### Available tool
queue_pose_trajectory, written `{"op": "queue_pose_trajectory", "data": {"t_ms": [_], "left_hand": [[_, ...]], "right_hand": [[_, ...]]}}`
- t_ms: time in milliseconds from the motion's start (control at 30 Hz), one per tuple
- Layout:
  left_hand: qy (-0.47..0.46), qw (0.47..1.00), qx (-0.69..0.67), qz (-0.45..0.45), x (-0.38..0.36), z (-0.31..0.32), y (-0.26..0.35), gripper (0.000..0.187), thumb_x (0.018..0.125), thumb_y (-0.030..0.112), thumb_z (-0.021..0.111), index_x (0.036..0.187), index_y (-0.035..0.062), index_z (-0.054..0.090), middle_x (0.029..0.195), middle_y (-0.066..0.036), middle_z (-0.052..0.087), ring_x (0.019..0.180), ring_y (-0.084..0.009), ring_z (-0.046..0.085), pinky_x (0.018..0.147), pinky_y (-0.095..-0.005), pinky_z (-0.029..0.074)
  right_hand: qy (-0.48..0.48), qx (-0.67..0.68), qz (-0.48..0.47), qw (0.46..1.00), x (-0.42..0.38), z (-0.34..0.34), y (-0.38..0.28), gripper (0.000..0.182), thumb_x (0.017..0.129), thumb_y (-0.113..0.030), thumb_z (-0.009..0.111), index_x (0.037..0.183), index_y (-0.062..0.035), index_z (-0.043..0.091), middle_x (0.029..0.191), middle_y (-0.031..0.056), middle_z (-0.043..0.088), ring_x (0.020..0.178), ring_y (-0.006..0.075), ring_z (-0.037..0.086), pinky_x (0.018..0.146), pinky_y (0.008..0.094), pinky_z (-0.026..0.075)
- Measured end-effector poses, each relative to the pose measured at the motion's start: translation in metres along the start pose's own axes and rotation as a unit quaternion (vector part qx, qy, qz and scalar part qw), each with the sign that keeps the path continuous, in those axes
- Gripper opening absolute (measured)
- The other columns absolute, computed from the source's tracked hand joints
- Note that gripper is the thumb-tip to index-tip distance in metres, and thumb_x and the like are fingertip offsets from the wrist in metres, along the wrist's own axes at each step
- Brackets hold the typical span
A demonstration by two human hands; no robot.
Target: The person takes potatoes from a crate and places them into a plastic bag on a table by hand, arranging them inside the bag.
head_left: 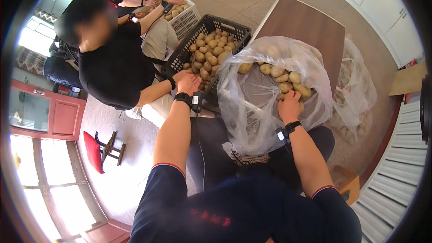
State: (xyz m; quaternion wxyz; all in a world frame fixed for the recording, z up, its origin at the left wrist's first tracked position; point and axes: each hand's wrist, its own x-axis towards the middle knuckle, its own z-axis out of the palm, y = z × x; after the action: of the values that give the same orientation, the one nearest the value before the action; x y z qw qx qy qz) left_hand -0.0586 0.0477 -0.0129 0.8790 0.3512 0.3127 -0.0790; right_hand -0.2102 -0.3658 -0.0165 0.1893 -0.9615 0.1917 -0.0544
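Note:
My left hand (189, 84) is at the near corner of a black plastic crate (174, 62) filled with potatoes (208, 55). Its fingers are stretched out, close beside a co-worker's hand (181, 75). Inside a large clear plastic bag (234, 103) with its mouth spread wide, my right hand (290, 106) has its fingers curled on a potato (301, 106), mostly covered by the hand. More potatoes (282, 78) lie in a curved row along the bag's far side, some seen through the plastic.
A brown-topped table (299, 29) stands beyond the bag, and another filled plastic bag (353, 90) is on the floor to the right. A co-worker (112, 58) sits at my left. Farther back is a white crate (186, 21) of potatoes. A low stool (108, 148) with a red cushion stands left.

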Motion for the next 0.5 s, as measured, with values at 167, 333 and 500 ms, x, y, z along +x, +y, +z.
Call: {"op": "queue_pose_trajectory", "data": {"t_ms": [167, 333, 500], "left_hand": [[-0.003, 0.998, 0.05, 0.024, -0.007, -0.004, -0.002, 0.045, 0.098, 0.015, 0.048, 0.134, -0.0076, 0.035, 0.13, -0.023, 0.046, 0.109, -0.036, 0.056, 0.086, -0.042, 0.055], [0.006, 0.985, 0.169, -0.02, -0.033, 0.04, -0.021, 0.024, 0.095, 0.014, 0.053, 0.112, -0.0005, 0.045, 0.105, -0.017, 0.052, 0.094, -0.0349, 0.059, 0.077, -0.0461, 0.056], [-0.264, 0.911, 0.316, -0.002, -0.035, 0.051, -0.034, 0.017, 0.095, 0.009, 0.049, 0.11, -0.0009, 0.049, 0.104, -0.015, 0.053, 0.095, -0.0306, 0.062, 0.078, -0.041, 0.057]], "right_hand": [[-0.008, 0.002, -0.024, 1.0, 0.001, 0.004, 0.008, 0.053, 0.074, -0.015, 0.074, 0.115, -0.0029, 0.043, 0.121, 0.0196, 0.044, 0.092, 0.0429, 0.061, 0.078, 0.0476, 0.052], [-0.014, -0.027, -0.066, 0.997, -0.003, 0.008, 0.012, 0.051, 0.072, -0.015, 0.074, 0.113, -0.0063, 0.046, 0.116, 0.0202, 0.047, 0.097, 0.0422, 0.058, 0.08, 0.0473, 0.051], [0.016, 0.045, -0.115, 0.992, 0.004, 0.035, 0.031, 0.038, 0.072, -0.02, 0.068, 0.105, -0.0045, 0.055, 0.1, 0.0181, 0.058, 0.089, 0.0417, 0.059, 0.079, 0.0482, 0.05]]}}
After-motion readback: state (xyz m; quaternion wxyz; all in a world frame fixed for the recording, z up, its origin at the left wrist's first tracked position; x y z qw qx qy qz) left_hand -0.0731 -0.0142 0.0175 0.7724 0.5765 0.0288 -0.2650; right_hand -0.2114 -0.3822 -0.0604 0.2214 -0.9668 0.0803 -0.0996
